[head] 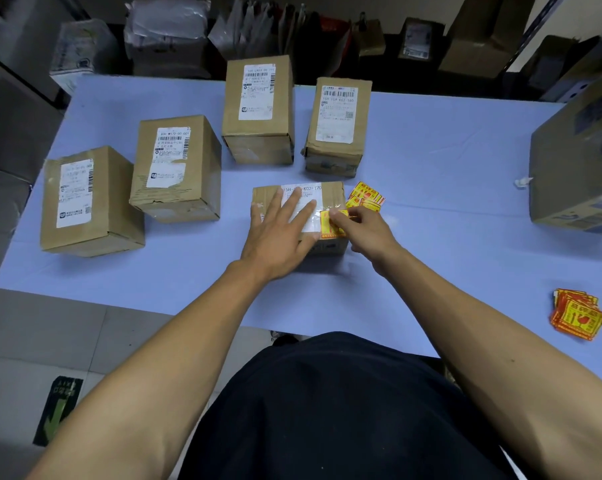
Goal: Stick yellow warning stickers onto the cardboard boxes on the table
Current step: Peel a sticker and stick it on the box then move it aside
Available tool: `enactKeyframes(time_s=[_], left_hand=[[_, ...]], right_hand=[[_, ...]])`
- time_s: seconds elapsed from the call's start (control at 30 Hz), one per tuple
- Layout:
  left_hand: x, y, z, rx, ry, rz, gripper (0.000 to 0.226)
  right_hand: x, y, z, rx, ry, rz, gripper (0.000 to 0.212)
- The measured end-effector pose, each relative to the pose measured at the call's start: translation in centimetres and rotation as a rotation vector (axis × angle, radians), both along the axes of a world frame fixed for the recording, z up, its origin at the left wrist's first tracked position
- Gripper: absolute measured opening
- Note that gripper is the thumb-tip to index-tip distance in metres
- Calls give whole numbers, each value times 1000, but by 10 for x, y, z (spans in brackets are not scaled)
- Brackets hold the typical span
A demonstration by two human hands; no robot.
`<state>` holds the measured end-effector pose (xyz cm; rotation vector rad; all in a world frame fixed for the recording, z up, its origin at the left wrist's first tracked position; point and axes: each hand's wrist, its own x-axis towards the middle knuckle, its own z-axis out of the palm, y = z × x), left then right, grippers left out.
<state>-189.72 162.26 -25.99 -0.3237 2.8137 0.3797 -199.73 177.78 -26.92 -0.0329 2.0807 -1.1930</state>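
A yellow warning sticker (331, 226) goes onto a small cardboard box (297, 216) at the middle of the table (431, 188).
My left hand (278, 233) lies spread flat on the box's white label; my right hand (361, 230) pinches the red-printed sticker at its near right corner.

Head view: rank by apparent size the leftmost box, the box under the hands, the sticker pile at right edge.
1. Leftmost box, largest.
2. Box under the hands, smaller, though partly hidden by the left hand and right hand.
3. Sticker pile, smallest despite being nearer the camera.
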Motion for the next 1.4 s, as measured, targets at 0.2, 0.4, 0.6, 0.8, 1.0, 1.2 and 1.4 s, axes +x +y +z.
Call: enactKeyframes(time_s=[0.2, 0.4, 0.6, 0.8, 1.0, 1.2, 1.4], left_hand=[[6, -3, -12, -112, -28, -81, 77], [6, -3, -15, -123, 4, -83, 83], [7, -17, -4, 186, 170, 10, 74], [5, -37, 0, 473, 292, 481, 71], [-5, -37, -15, 811, 148, 924, 68], [-6, -32, -20, 941, 238, 1000, 32], [-12, -28, -5, 957, 262, 953, 36]], right_hand=[[19, -2, -8, -79, 43, 84, 40], [12, 4, -6, -116, -58, 137, 39], [-2, 7, -13, -117, -133, 65, 72], [-19, -23, -11, -100, -120, -58, 64], [-16, -33, -13, -84, -87, -55, 21], [-9, -34, -19, -57, -35, -79, 20], [-8, -28, -8, -75, -22, -132, 24]])
